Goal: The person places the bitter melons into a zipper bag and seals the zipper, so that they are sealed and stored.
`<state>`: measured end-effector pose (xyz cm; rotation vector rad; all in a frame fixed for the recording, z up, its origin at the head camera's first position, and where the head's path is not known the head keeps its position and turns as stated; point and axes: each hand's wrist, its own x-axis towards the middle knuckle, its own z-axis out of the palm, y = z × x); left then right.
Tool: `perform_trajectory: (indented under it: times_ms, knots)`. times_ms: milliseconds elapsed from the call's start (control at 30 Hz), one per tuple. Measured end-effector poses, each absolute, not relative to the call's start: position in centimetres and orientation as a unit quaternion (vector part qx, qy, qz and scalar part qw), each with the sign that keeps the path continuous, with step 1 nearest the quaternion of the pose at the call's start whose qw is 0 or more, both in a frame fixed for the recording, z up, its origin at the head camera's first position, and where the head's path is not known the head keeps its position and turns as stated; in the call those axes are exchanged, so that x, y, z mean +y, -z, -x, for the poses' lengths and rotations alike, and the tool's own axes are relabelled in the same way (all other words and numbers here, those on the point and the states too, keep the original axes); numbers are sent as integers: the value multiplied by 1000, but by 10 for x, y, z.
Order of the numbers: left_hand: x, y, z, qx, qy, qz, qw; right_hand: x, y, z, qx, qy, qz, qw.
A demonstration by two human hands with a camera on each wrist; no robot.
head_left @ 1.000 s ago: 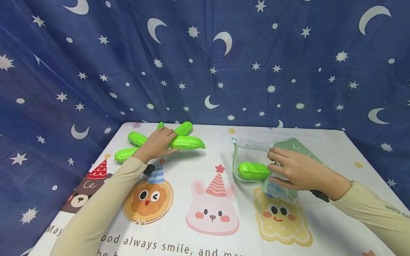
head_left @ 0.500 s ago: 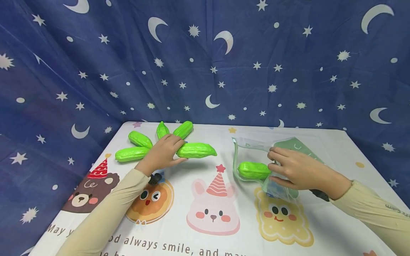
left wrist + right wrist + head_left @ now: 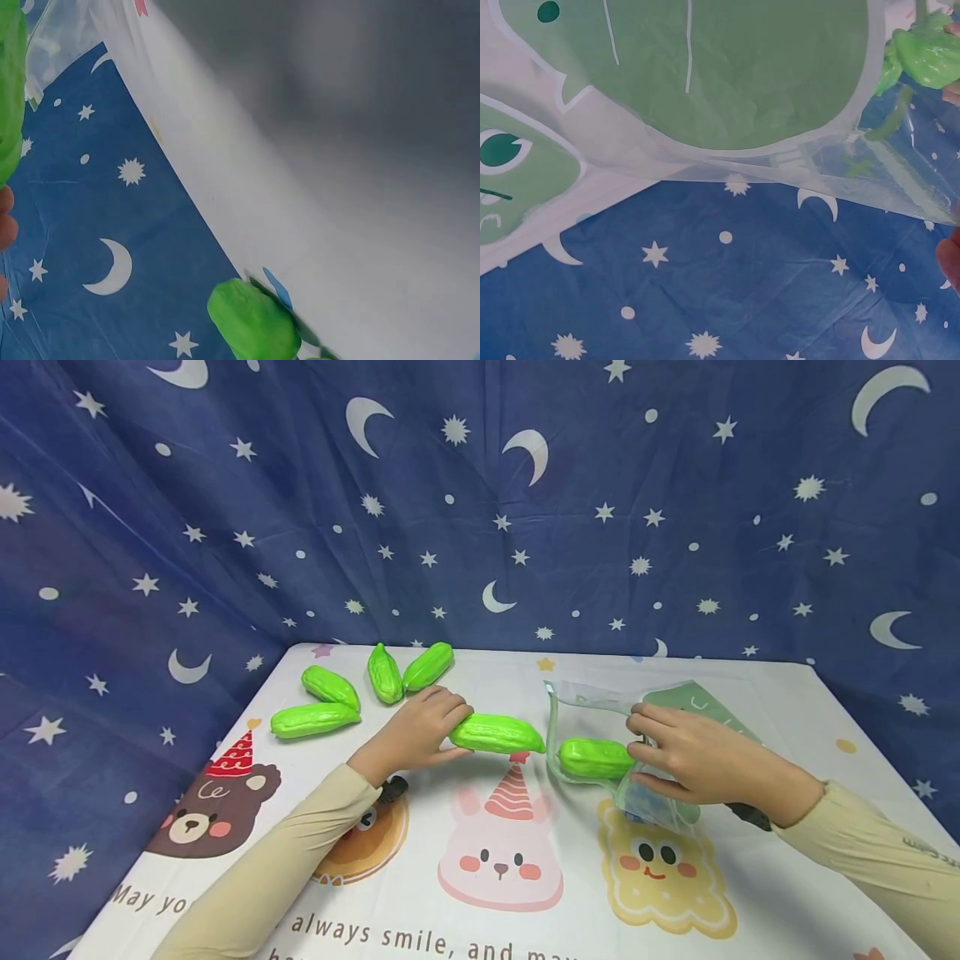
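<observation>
In the head view my left hand [image 3: 420,731] grips one end of a bright green bitter melon [image 3: 498,733] with a ridged, pointed body. Its free tip reaches the left side of a clear plastic bag [image 3: 553,727] with a green print. At that bag's mouth, my right hand [image 3: 697,756] pinches the upper film, so the mouth stands apart. Another bitter melon [image 3: 594,758] lies in the mouth, its right end hidden by the fingers. The held melon [image 3: 10,90] shows at the left edge of the left wrist view. Across the right wrist view stretches the bag's printed film [image 3: 757,67].
Several more bitter melons [image 3: 313,720] lie fanned out at the table's back left. A white cloth [image 3: 420,893] printed with cartoon animals covers the table. Behind it hangs a blue curtain [image 3: 420,585] with moons and stars.
My left hand has carried the bitter melon rightward, away from the other melons and up to the bag. The right hand and the bag have stayed in place.
</observation>
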<state>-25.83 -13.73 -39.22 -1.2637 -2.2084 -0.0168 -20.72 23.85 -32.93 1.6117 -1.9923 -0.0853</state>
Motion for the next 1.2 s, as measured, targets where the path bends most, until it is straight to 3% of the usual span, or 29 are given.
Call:
perform_trajectory:
  times_ms: [1200]
  knots:
    - [-82, 390, 267, -827, -15, 492, 272, 236, 326, 209, -741, 42, -605, 290]
